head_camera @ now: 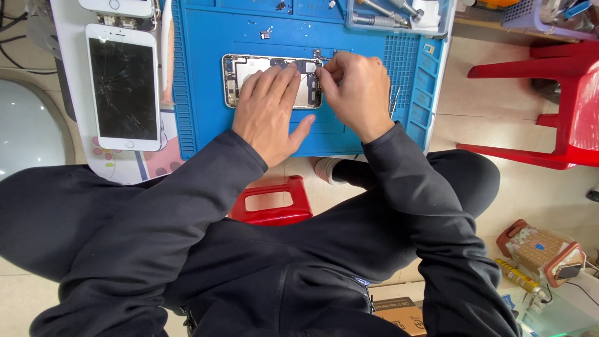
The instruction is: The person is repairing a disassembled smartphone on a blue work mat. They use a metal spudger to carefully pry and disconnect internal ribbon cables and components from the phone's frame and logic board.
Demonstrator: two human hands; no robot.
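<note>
Pale floor tiles and a white table (72,75) fill the view, and on the table lies a blue rubber work mat (206,93) with ridged edges and small moulded compartments. At the middle of this mat lies an opened silver smartphone body (246,65), flat, with its back down and its inner parts, dark and metallic, showing.

The left hand (268,112) is spread flat over the phone body, fingers pressing on its lower half and the thumb resting on the mat just below; it grips nothing, it only holds the body down. The right hand (355,90) is nearly closed at the right end of the phone body, thumb and forefinger pinched together on something very small that I cannot make out.

To the left of the mat lies a white smartphone with a cracked black glass screen (123,87), glossy and hard. Above the mat's right corner, a clear plastic tray (399,15) holds metal screwdrivers. A pair of thin metal tweezers (394,100) rests on the mat just right of the right hand. A red plastic chair (561,106) stands far right of the mat.

I judge the risk is in the pinch: a tiny part could slip and roll off the smooth mat to the floor, or a thin cable could tear if pulled hard.
</note>
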